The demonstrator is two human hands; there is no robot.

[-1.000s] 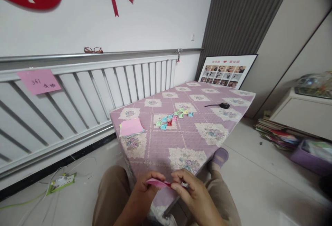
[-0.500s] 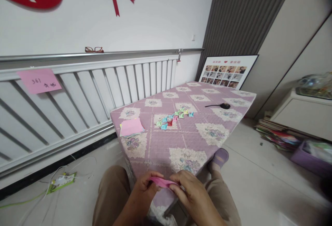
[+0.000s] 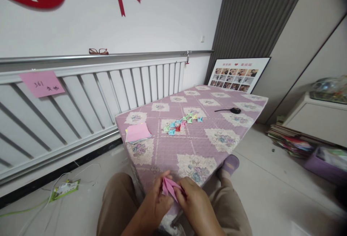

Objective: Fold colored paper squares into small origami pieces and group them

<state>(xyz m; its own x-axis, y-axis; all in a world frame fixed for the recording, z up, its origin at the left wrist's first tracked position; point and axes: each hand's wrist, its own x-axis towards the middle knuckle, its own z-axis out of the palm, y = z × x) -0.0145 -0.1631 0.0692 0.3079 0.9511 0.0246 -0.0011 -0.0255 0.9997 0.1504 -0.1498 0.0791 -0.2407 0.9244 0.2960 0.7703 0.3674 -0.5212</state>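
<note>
A folded piece of pink paper [image 3: 170,187] is held between my two hands above the near corner of the table. My left hand [image 3: 158,198] grips its left side, with the thumb low and the fingers behind. My right hand [image 3: 193,197] pinches its right side between thumb and fingers. The paper stands partly spread, its folds showing. Farther up the table lies a group of small folded paper pieces [image 3: 178,128] in green, blue, red, pink and yellow. To their left is a stack of square paper sheets [image 3: 137,132], pink on top.
A floral cloth covers the table [image 3: 173,153]. A black tape-measure-like object [image 3: 235,110] lies at its right. Behind stand a white radiator [image 3: 103,95] and a framed photo board [image 3: 238,75]. A power strip [image 3: 65,189] sits on the floor at left.
The pink paper has turned from a flat, edge-on strip to a tilted shape with its folds opened. My left hand has shifted its hold, and both hands have moved slightly.
</note>
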